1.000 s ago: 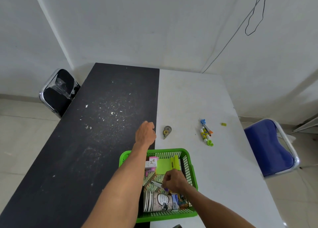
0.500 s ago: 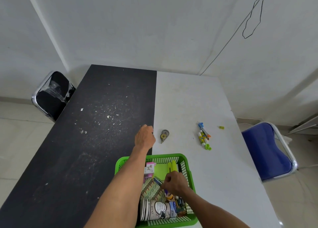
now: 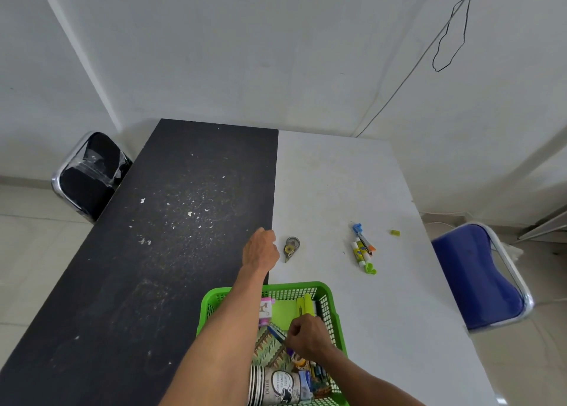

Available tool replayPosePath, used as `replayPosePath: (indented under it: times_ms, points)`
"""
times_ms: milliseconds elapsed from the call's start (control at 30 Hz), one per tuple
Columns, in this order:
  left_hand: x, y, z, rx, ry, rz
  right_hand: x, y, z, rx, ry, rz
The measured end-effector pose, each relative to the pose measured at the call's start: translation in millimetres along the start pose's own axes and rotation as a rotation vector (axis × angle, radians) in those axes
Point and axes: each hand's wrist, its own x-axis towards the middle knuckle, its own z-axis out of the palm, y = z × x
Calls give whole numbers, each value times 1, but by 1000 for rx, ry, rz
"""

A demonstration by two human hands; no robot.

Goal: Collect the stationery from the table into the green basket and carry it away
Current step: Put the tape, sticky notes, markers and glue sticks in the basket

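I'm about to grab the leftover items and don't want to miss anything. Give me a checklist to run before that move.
1. Reach to correction tape: ok, left hand right beside it.
2. Empty left hand: cannot tell, fingers hidden.
3. Free right hand: not ok, pinches blue pen inside green basket.
4. All glue sticks collected: not ok, on white table.
5. Loose small yellow piece collected: not ok.

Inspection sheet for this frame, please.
Surface: table, half black with white flecks, half white.
Job's things: green basket at the near edge, part filled; correction tape, glue sticks and a small yellow bit on the white half.
Clutter: nothing seen.
Hands: left hand curled beside the tape, grip hidden; right hand pinches a pen in the basket.
Cables: a wire loops on the wall.
Surroundings: black chair left, blue chair right.
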Motion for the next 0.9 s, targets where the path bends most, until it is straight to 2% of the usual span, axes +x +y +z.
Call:
replayPosePath:
  times_ms: [200,533,767,900]
  points:
    - [-4,-4,7,19,-20,-9,-4,-2,9,-53,-12,-28]
    - [-14,-13,23,63,-70,-17,2,-8,12,-118,231,173]
    - [-10,-21,30,86,-88,-28,20,-17,15,-109,253,210]
    - [-7,-24,32,97,-89,-23,28,-19,17,-136,212,217]
